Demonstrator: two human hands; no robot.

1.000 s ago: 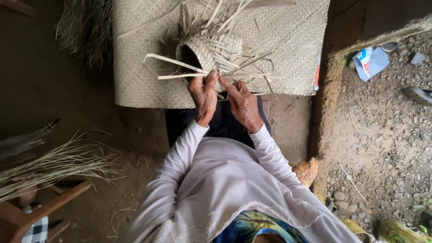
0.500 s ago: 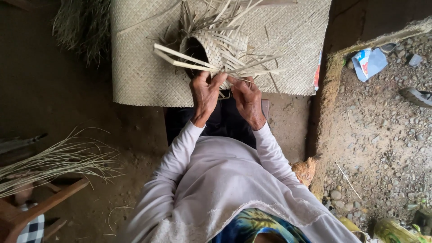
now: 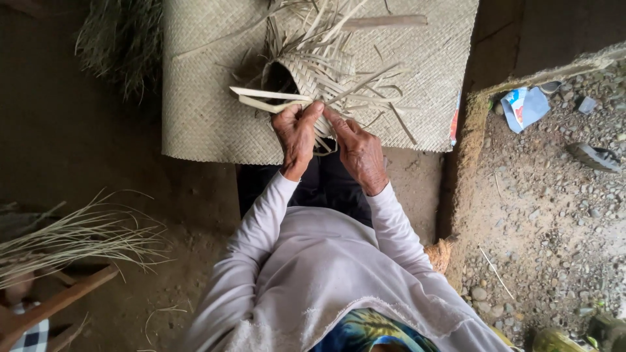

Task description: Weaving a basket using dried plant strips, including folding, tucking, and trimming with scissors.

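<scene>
Basket [image 3: 306,72] strips pinched by left hand [image 3: 297,133] and right hand [image 3: 358,150], wrists raised.

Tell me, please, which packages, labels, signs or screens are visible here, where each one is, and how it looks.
Crumpled wrapper: on the gravel at upper right, flattened, blue and white with a little red.
Thin printed edge: at the woven mat's right border, red and blue, mostly hidden, kind unclear.
No signs or screens.
</scene>
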